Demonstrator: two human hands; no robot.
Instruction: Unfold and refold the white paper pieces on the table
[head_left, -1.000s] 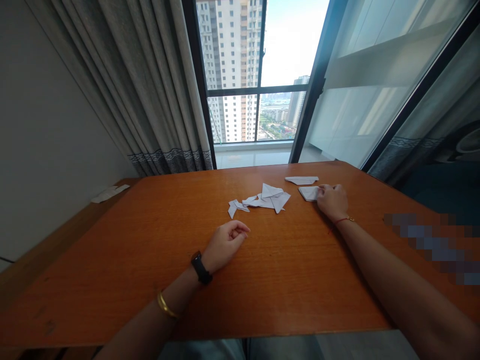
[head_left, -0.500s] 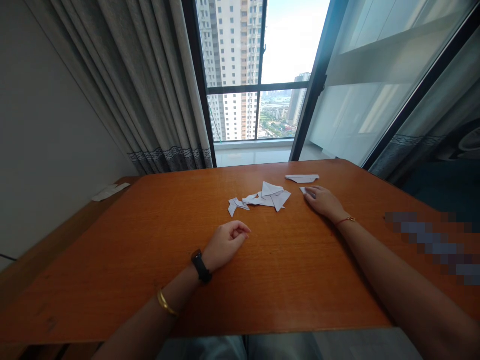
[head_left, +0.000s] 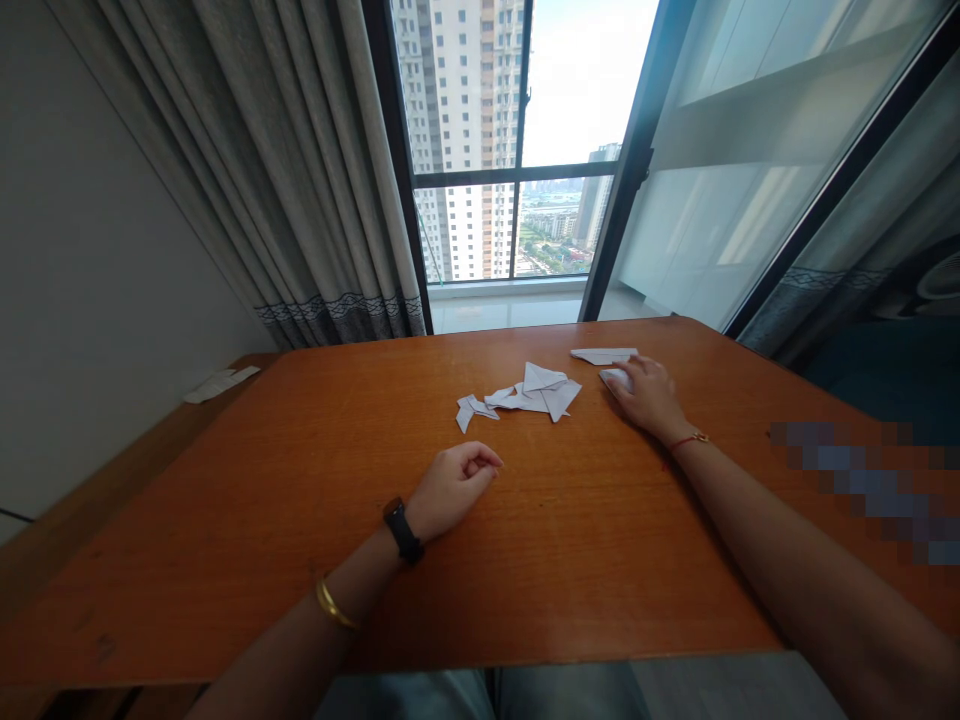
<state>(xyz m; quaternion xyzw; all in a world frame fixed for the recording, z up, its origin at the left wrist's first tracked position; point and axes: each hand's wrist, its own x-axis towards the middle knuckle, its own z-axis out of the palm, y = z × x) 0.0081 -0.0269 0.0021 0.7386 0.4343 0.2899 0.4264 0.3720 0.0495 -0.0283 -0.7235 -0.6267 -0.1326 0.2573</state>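
My right hand (head_left: 646,395) arches over a small folded white paper (head_left: 615,378) at the right of the table. Its fingers are apart and lifted, and they cover part of that paper. Just behind the fingertips lies a long folded paper strip (head_left: 600,356). My left hand (head_left: 454,485) rests on the wood nearer to me, its fingers curled in and nothing seen in them. Beyond it, a loose pile of folded white paper pieces (head_left: 536,395) overlaps, and a smaller bent piece (head_left: 466,412) lies at the pile's left end.
The orange-brown wooden table (head_left: 300,480) spans the view. White paper (head_left: 220,384) lies on a ledge at the left. A grey curtain (head_left: 315,180) and a window stand behind the table. A blurred patch (head_left: 862,480) hides something at the right edge.
My right hand's fingers have lifted and spread, moving slightly away from me toward the long strip, and more of the small paper shows. My left hand and the pile stay put.
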